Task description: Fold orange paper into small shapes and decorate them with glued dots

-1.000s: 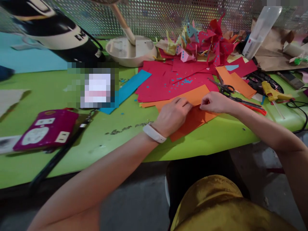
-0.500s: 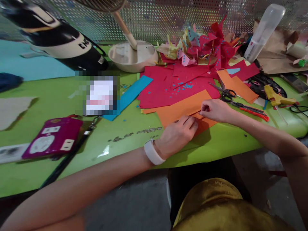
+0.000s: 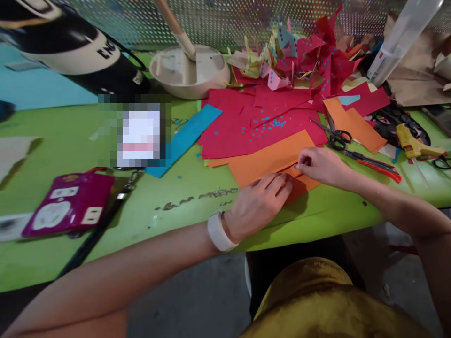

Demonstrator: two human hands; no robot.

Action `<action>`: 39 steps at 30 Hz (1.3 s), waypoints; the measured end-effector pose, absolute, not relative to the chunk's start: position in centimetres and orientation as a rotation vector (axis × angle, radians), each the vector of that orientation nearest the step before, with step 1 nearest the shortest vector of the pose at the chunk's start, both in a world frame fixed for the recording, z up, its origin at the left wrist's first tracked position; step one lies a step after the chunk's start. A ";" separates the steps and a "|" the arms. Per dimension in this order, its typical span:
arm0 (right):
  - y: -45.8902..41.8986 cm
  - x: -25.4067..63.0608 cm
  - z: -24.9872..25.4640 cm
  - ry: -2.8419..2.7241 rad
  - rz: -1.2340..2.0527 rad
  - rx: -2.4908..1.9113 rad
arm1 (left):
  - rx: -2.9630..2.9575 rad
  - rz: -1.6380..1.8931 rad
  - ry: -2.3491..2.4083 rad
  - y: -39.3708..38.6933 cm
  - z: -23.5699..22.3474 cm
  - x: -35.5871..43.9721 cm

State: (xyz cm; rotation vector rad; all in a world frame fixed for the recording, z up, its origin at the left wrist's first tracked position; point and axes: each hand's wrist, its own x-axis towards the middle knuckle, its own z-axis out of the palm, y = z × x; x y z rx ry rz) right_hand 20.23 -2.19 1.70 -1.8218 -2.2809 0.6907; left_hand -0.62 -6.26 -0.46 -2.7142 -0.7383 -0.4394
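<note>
My left hand point(image 3: 259, 204), with a white band at the wrist, lies with its fingers curled down on a folded piece of orange paper point(image 3: 301, 184) at the near edge of the green table point(image 3: 141, 206). My right hand point(image 3: 319, 164) pinches the same piece at its upper edge, fingertips pressed together. A larger orange sheet point(image 3: 271, 157) lies just behind the hands, over red sheets point(image 3: 239, 126) dotted with small blue bits.
Scissors point(image 3: 336, 138) and a red-handled cutter point(image 3: 378, 166) lie right of my right hand, a yellow glue gun point(image 3: 414, 146) further right. A heap of folded paper shapes point(image 3: 292, 56), a fan base point(image 3: 190, 70), a blue strip point(image 3: 185, 138) and a magenta card holder point(image 3: 68, 204) are on the table.
My left hand has slid toward me along the orange paper to the table edge. My right hand stays pinched on the fold. The view shifted slightly.
</note>
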 end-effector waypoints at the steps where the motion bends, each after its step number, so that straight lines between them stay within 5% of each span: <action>1: -2.2 20.2 1.7 -2.287 0.693 -1.823 | -2.718 -0.445 -0.743 -6.3 -0.4 -0.6; 39: -3.2 20.3 1.3 -2.200 0.692 -1.756 | -2.856 -0.469 -0.853 -6.0 -0.7 -0.5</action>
